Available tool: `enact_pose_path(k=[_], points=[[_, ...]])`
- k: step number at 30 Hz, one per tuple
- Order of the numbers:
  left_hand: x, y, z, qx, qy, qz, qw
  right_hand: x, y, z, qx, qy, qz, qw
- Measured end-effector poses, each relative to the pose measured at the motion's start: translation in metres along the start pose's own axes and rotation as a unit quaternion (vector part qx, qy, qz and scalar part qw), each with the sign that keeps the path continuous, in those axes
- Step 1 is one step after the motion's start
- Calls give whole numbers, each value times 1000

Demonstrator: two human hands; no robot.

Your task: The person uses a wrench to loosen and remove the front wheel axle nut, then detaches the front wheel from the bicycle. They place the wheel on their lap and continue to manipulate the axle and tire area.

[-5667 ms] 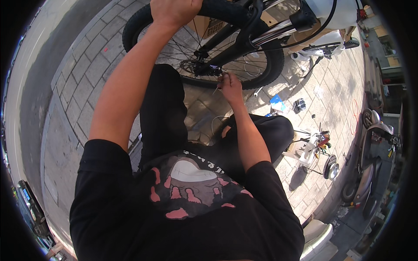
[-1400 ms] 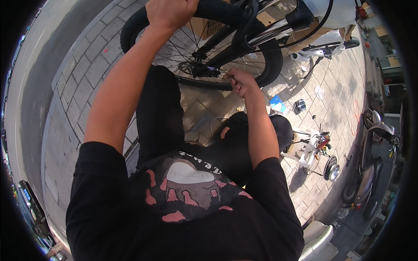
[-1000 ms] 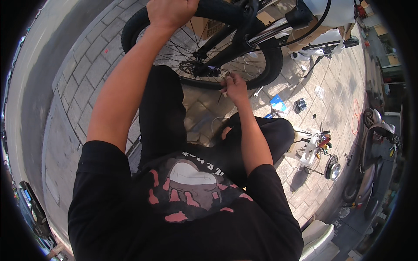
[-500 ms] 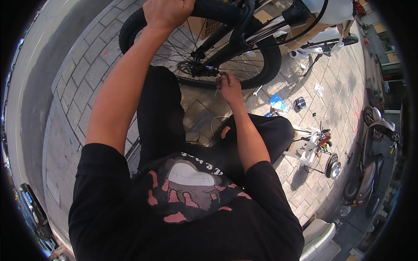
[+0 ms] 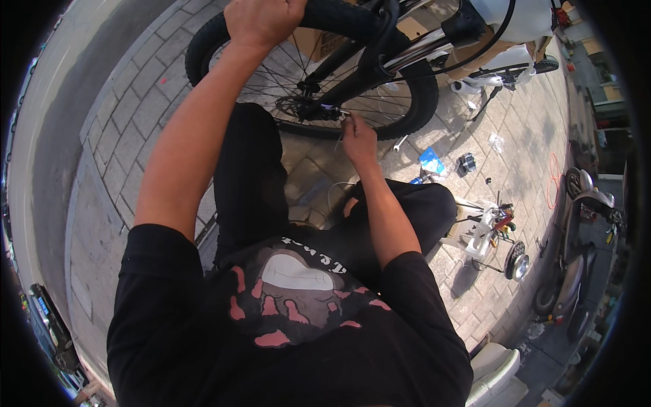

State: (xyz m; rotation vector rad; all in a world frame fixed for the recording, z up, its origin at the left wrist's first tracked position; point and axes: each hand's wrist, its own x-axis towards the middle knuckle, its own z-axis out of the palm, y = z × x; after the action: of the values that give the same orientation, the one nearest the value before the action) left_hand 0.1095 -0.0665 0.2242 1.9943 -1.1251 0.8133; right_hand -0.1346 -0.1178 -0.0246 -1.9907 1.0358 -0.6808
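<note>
Top edge cut off the left-hand grip (image 5: 261, 20); fingertips were out of frame, so its hold on the front tyre (image 5: 426, 95) couldn't be read. Suspension fork (image 5: 374, 71) ran out of frame too. Right-hand grip (image 5: 359, 139) hid most of a thin rod (image 5: 337, 143); its tip by the brake caliper (image 5: 328, 113) was too small to tell. Cardboard box (image 5: 310, 42) sat partly hidden behind the wheel. Dark block on the pavement (image 5: 466, 164): too small to identify.

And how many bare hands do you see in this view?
2: the left hand on the upper part of the tyre, partly cut off by the picture's edge, and the right hand beside the brake caliper. Others could be hidden.
</note>
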Motion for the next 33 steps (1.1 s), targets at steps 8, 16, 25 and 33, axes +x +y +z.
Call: enact_pose_path(k=[8,16,25,33], points=[[2,3,0,-3,5,-2,1000,2,21,16,33,36,-21,999],[2,2,1,-5,9,3,1000,9,28,8,48,-6,-27,998],[1,2,-1,-15,-13,-5,1000,81,-7,-48,271,-304,444,798],[3,3,-2,-13,-23,-9,1000,65,-15,-62,219,-248,371,867]])
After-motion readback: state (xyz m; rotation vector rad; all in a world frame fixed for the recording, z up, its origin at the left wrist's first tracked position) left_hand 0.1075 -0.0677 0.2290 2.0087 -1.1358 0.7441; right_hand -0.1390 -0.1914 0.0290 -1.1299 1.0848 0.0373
